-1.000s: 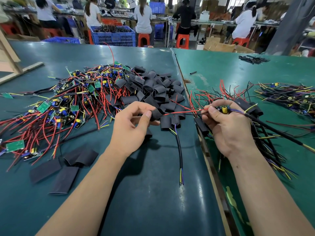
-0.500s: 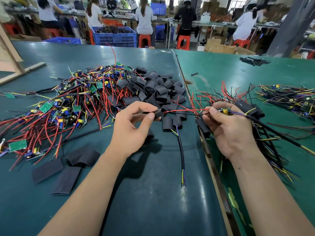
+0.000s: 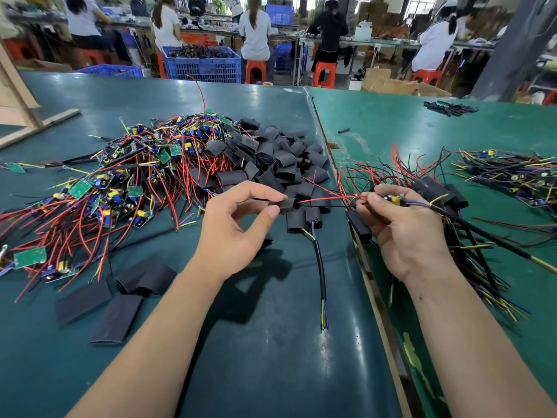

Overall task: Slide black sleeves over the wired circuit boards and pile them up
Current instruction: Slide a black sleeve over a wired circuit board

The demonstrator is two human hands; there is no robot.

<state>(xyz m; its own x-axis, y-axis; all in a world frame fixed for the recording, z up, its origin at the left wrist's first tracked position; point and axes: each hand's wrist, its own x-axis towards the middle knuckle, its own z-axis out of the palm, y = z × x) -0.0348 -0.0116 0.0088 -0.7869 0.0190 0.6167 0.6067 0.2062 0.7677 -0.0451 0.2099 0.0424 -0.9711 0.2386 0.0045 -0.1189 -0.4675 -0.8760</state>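
Note:
My left hand (image 3: 238,227) pinches a short black sleeve (image 3: 287,205) between thumb and forefinger. The red and black wires of a small circuit board (image 3: 394,199) run into that sleeve's open end. My right hand (image 3: 401,230) grips the board and its black cable, a little to the right of the sleeve. Behind the left hand lies a heap of loose black sleeves (image 3: 271,155). A tangle of bare wired boards (image 3: 114,188) spreads at the left. Sleeved boards (image 3: 437,191) lie piled just behind my right hand.
Flat black sleeves (image 3: 114,300) lie at the near left, and a loose black cable (image 3: 319,267) runs toward me between my arms. A seam (image 3: 340,182) divides two green tables. More wired parts (image 3: 512,173) lie far right. Seated workers and a blue crate (image 3: 202,64) are beyond.
My hands have moved slightly apart, and the red and black wires now enter the sleeve in my left hand. The board stays in my right hand.

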